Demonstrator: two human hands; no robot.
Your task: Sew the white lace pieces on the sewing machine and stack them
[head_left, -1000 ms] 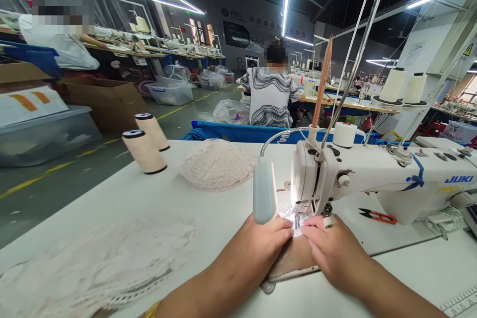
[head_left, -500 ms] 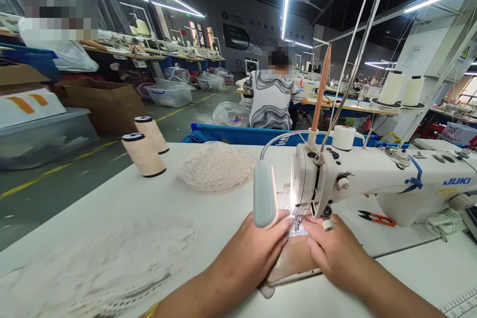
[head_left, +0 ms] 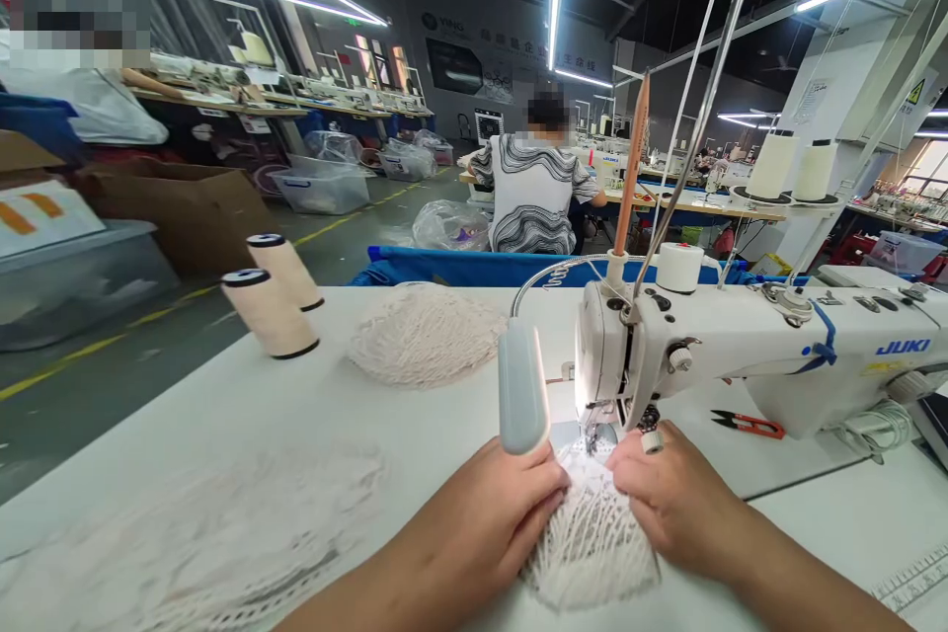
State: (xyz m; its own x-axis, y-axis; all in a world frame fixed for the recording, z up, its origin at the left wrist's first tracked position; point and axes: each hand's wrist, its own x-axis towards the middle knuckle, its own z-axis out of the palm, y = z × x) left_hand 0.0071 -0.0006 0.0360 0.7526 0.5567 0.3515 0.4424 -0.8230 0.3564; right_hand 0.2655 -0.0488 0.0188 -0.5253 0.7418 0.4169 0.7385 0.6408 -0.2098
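Note:
A white lace piece (head_left: 592, 538) with an openwork pattern lies on the sewing machine's bed, its far end just in front of the presser foot (head_left: 591, 436). My left hand (head_left: 511, 504) pinches the left edge of the lace with curled fingers. On the opposite edge, my right hand (head_left: 671, 489) is closed on the lace, close below the machine head. The white sewing machine (head_left: 703, 326) stands over the work, and a grey lamp (head_left: 523, 385) partly covers the view above my left hand.
A lace pile (head_left: 426, 336) lies behind the lamp, and more lace (head_left: 244, 533) spreads at left front. Two thread cones (head_left: 271, 314) stand at the left table edge. Red-handled thread snips (head_left: 748, 424) lie right of the needle. A person (head_left: 533, 188) sits ahead.
A smooth tan surface lay between my hands before; white openwork lace shows there now, drawn nearer to me. My fingers have gone from flat beside the presser foot to curled on the lace edges.

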